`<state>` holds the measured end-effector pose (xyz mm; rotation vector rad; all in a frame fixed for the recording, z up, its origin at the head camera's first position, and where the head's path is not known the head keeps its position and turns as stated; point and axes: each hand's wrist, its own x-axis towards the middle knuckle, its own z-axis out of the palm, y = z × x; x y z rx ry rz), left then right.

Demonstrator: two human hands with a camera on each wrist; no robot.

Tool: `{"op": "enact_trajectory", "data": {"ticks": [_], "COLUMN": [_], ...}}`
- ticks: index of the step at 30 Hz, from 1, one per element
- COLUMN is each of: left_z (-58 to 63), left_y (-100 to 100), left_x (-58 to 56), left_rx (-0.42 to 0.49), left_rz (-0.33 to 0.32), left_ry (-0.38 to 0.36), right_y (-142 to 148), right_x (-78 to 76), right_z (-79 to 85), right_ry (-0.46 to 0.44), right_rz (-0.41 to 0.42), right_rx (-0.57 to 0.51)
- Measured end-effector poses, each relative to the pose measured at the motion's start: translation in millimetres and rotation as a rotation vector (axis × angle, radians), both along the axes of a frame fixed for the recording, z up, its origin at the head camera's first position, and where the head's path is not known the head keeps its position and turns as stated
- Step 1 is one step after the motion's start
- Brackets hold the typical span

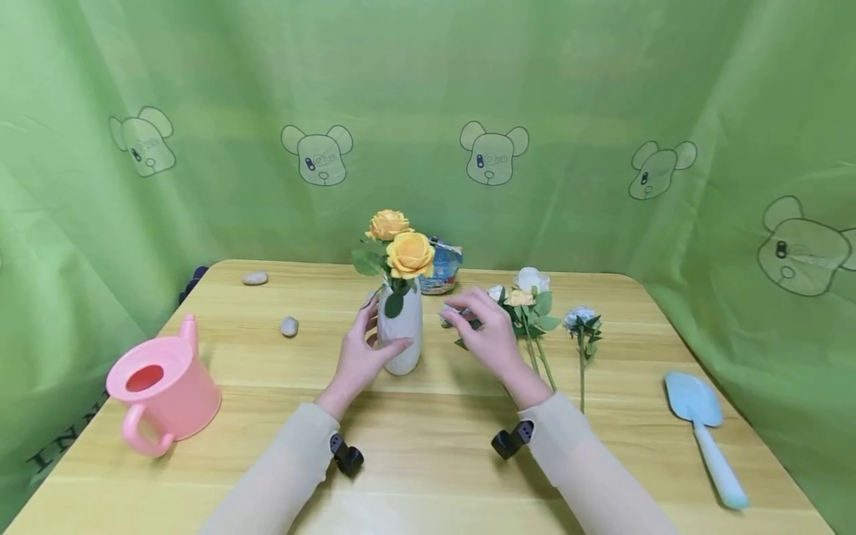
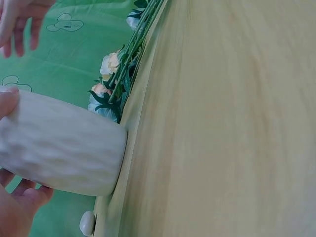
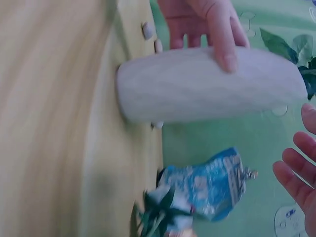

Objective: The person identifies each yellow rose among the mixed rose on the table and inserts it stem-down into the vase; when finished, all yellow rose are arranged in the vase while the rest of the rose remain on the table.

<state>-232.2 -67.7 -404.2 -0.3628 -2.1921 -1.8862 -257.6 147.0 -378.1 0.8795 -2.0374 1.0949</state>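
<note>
A white textured vase (image 1: 404, 334) stands upright on the table, with two yellow-orange roses (image 1: 410, 255) and green leaves rising from its mouth. My left hand (image 1: 357, 357) grips the vase from its left side, thumb across the front and fingers behind; the left wrist view shows the vase (image 2: 64, 143) between thumb and fingers. To the right of the vase my right hand (image 1: 491, 338) is raised, fingers loosely bent. In the right wrist view that right hand (image 3: 301, 168) holds nothing and is near the vase's mouth.
White and pale-yellow flowers (image 1: 520, 298) and a single bluish flower (image 1: 579, 319) lie at the right. A blue bag (image 1: 443, 267) stands behind the vase. A pink watering can (image 1: 170, 390) is at the left, a light-blue trowel (image 1: 705, 431) at the far right. Stones (image 1: 289, 326) lie left of the vase.
</note>
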Motion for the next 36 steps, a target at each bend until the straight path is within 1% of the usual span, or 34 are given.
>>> {"op": "enact_trajectory", "data": {"ticks": [3,7,12,14,16,20,23,25,29,31,33,36], "left_z": [1.0,0.4,0.0,0.1,0.0,-18.5,-32.1,-32.8,-33.7,-33.8,-33.9,-33.6], "left_y": [-1,-3,-4,-4,-4,-4,-4,-4,-4,-4,-4,-4], "left_x": [0.6,0.1,0.8,1.4,1.5,-10.9,-19.5,-20.1,-21.2,-21.8,-21.9,-21.7], "left_rx": [0.000,0.008,0.002,0.003,0.004,0.003,0.002,0.007,0.013,0.020,0.028,0.024], "left_rz": [-0.005,-0.008,-0.008,-0.009,-0.011,0.002,0.013,0.007,-0.004,-0.012,-0.016,-0.013], "left_ry": [-0.004,0.006,0.015,0.015,0.005,0.015,0.040,0.041,0.045,0.046,0.047,0.046], "right_y": [15,35,53,62,75,99,109,114,122,126,129,134], "right_x": [3.6,10.8,31.3,35.7,33.1,24.1,24.1,25.1,25.1,23.6,21.6,18.4], "right_z": [-6.6,-10.5,-2.4,-2.9,-10.9,-30.9,-37.2,-39.1,-44.2,-47.5,-50.4,-54.0], "right_ry": [-0.033,-0.066,-0.152,-0.206,-0.261,-0.391,-0.462,-0.496,-0.535,-0.569,-0.616,-0.711], "right_rz": [-0.017,-0.070,-0.144,-0.173,-0.214,-0.260,-0.279,-0.278,-0.330,-0.355,-0.371,-0.363], "right_rx": [0.001,0.004,-0.021,-0.041,-0.048,-0.067,-0.058,-0.056,-0.010,-0.002,-0.001,-0.008]}}
